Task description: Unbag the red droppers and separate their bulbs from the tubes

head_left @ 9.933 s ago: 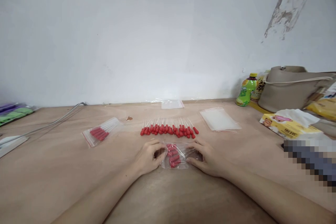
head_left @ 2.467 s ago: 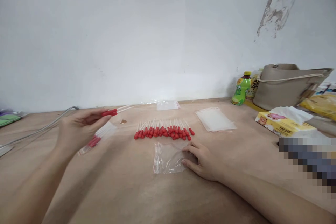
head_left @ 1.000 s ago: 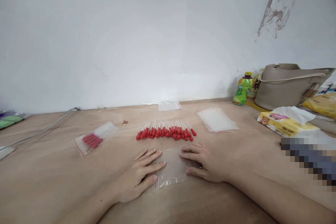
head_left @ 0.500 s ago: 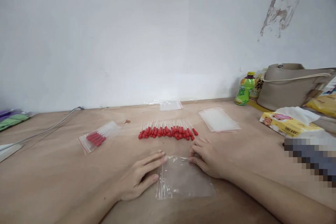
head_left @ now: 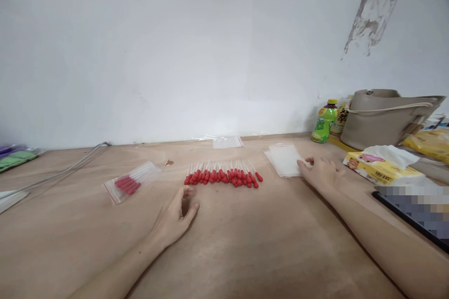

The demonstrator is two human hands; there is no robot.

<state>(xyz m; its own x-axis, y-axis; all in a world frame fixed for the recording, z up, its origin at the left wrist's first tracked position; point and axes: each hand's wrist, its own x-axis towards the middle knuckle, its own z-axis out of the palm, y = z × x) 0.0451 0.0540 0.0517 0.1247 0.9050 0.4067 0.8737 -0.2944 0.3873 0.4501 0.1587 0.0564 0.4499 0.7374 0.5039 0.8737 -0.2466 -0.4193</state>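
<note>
Several red-tipped white sticks (head_left: pixel 224 176) lie side by side in a row mid-table. My left hand (head_left: pixel 178 212) rests just below the row's left end, thumb and fingers apart, holding nothing. At the right edge of a small stack of clear plastic bags (head_left: pixel 286 160) is my right hand (head_left: pixel 317 173), its fingers spread and its thumb by the bags' edge. A clear zip bag with red-tipped sticks inside (head_left: pixel 128 183) lies on the left. Near the wall is another flat bag (head_left: pixel 227 142).
On the right stand a green bottle (head_left: pixel 324 121), a grey handbag (head_left: pixel 375 119) and a yellow tissue box (head_left: pixel 382 168), with a dark flat device (head_left: pixel 407 212) in front. A grey cable (head_left: pixel 75 164) crosses the left side. A wall (head_left: pixel 196 56) rises behind the table.
The clear bag that lay between my hands is no longer there. My right hand has moved right to the bag stack, whose bags lie differently. My left hand has shifted left and slightly up.
</note>
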